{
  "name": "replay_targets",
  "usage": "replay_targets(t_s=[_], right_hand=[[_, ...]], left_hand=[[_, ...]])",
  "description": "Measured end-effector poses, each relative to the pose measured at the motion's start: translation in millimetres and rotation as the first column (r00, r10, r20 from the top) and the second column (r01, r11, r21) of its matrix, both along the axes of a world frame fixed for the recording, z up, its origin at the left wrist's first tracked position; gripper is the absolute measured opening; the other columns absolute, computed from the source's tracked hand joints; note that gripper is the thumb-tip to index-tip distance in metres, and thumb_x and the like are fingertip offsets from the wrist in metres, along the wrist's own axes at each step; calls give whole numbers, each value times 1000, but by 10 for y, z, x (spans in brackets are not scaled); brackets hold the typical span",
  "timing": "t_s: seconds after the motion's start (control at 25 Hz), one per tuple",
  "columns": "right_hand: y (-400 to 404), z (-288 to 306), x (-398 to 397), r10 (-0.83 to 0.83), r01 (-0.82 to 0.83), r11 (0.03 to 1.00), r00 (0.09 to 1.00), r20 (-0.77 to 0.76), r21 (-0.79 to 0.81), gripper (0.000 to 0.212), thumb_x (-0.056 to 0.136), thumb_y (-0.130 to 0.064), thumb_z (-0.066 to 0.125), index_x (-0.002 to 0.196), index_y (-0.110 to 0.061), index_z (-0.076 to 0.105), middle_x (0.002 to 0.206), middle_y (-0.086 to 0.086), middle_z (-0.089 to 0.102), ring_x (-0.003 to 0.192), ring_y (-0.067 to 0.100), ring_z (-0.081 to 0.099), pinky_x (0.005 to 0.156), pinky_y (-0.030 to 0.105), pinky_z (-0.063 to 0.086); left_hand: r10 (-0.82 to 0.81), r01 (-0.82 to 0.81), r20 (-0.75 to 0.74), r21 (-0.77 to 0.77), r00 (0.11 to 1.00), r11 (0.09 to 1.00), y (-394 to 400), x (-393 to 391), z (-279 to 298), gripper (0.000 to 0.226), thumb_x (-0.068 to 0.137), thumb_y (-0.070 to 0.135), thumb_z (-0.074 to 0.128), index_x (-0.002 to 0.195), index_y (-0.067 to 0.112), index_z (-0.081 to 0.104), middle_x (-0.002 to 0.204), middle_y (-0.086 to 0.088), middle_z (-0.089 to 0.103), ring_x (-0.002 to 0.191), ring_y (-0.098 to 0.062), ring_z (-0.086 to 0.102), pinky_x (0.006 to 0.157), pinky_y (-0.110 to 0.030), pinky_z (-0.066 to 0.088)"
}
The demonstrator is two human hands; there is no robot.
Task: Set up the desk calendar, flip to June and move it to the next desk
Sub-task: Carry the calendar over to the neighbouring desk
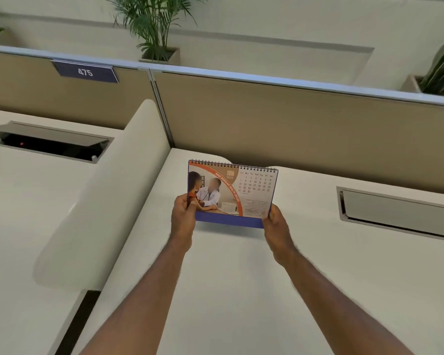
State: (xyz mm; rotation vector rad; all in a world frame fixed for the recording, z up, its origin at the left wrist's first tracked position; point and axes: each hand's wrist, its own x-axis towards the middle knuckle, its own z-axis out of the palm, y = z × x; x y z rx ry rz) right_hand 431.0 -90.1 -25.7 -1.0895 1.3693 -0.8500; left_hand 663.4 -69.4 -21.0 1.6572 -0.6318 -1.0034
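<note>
Two bare forearms reaching forward from the bottom edge, over a pale tabletop (241,290). Left hand (183,213) clamped on the lower left corner of the desk calendar (232,194), thumb on the printed face, fingers (190,203) wrapped behind. Right hand (276,221) pinching the lower right corner likewise — both closed on it, neither released. Calendar held upright between the two hands, long axis running left to right, spiral binding on top, page showing JUN. Blue base strip apparently just clear of the tabletop or barely touching; cannot tell which from the shadow beneath.

Flip to June looks done; remaining step probably the carry. Left of the hands, a rounded white divider (100,201) separating this tabletop from the neighbouring one (23,201) — likely target, so the left hand leads and the calendar must rise over that divider, staying broadside. An open cable hatch (49,142) there worth avoiding.

Further right, a closed hatch (395,208). Beyond, a tan partition (292,129) with a plate reading 475 (85,72), then potted plants (154,26).
</note>
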Motion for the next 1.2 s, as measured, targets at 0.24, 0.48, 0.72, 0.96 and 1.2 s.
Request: replay_targets(t_s=[0.24, 0.48, 0.72, 0.96, 1.2], right_hand=[[-619, -221, 475, 12, -12, 999, 1000, -3, -42, 32, 104, -28, 56, 136, -29, 53, 129, -6, 66, 118, 17, 65, 87, 26, 60], [-1004, -411, 747, 11, -13, 998, 999, -30, -62, 25, 103, -28, 56, 125, -40, 52, 123, -13, 65, 113, 17, 65, 76, 16, 58], [-1184, -626, 878, -9, 8, 999, 1000, -22, -53, 41, 102, -17, 59, 137, -33, 48, 131, -8, 63, 119, 21, 64, 83, 21, 60], [-1258, -636, 921, 17, -31, 993, 992, -124, -114, 59, 105, -16, 54, 157, -29, 29, 151, -3, 51, 133, 20, 53, 107, 40, 53], [-1243, -700, 902, 2, -20, 995, 984, -178, -102, 49, 107, -21, 50, 155, -23, 37, 148, 2, 55, 132, 27, 55, 111, 50, 48]], left_hand=[[13, -15, -64, -31, 998, 999, -544, 465, -329, 18, 103, 16, 54, 121, 18, 58, 112, 7, 65, 101, -9, 66, 64, -9, 54], [-7, 1, -67, -90, 998, 996, -911, 771, -603, 22, 100, 13, 58, 121, 8, 57, 110, 10, 65, 105, -13, 67, 66, -10, 55], [-44, 42, -19, -121, 999, 992, -1134, 921, -778, 27, 103, 22, 55, 129, 17, 52, 123, 2, 62, 118, -23, 64, 72, -16, 58], [-85, 101, 204, -70, 975, 992, -1129, 829, -831, 59, 101, 17, 60, 155, 20, 35, 152, -4, 50, 139, -23, 50, 110, -44, 49], [-87, 94, 298, -9, 951, 996, -1051, 822, -910, 61, 96, 20, 66, 151, 18, 39, 148, -5, 55, 135, -27, 54, 107, -44, 50]])
